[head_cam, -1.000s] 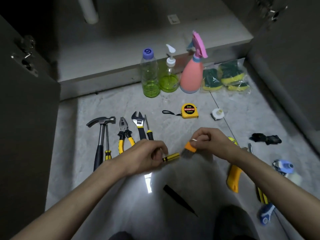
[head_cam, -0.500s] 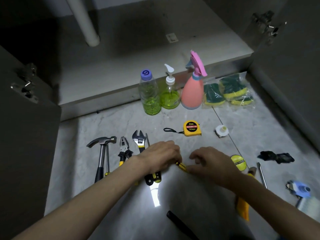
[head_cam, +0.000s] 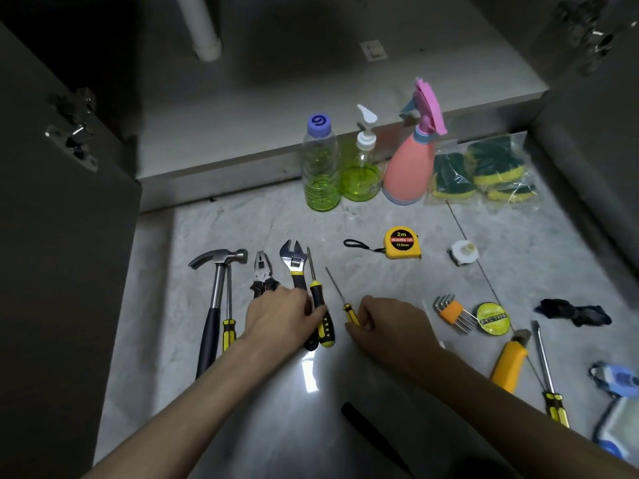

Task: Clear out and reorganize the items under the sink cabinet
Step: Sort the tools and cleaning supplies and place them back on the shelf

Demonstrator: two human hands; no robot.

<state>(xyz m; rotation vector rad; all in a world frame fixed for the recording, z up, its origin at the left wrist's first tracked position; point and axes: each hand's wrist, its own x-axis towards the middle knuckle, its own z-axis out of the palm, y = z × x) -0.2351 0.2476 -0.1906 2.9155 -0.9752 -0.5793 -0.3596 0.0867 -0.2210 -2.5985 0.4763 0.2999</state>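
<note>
Tool row, floor in front of the open sink cabinet — hammer (head_cam: pixel 216 299), a screwdriver just beside its handle, pliers (head_cam: pixel 262 275), adjustable wrench (head_cam: pixel 294 262), yellow-and-black screwdriver (head_cam: pixel 320 305), then a thin screwdriver (head_cam: pixel 340 293).

Change: a second ago both hands worked a small yellow-handled tool and an orange-holdered piece together, raised above the floor. Now the thin screwdriver lies at the right end of the row, shaft pointing toward the cabinet, and the hex key set (head_cam: pixel 451 311) sits apart on the floor beside the round tape tin (head_cam: pixel 492 316).

Left hand (head_cam: pixel 276 318) — fingers curled, thumb side touching the yellow-and-black screwdriver's handle; whether it grips is unclear. Right hand (head_cam: pixel 383 321) — fingertips pinching the thin screwdriver's yellow handle, seemingly aligning it.

Judgement: sorting by kind is well along; the utility knife (head_cam: pixel 510 361), long screwdriver (head_cam: pixel 546 368) and black cloth (head_cam: pixel 572 311) at right are not yet grouped. Bottles and sponges stand at the cabinet's edge.
</note>
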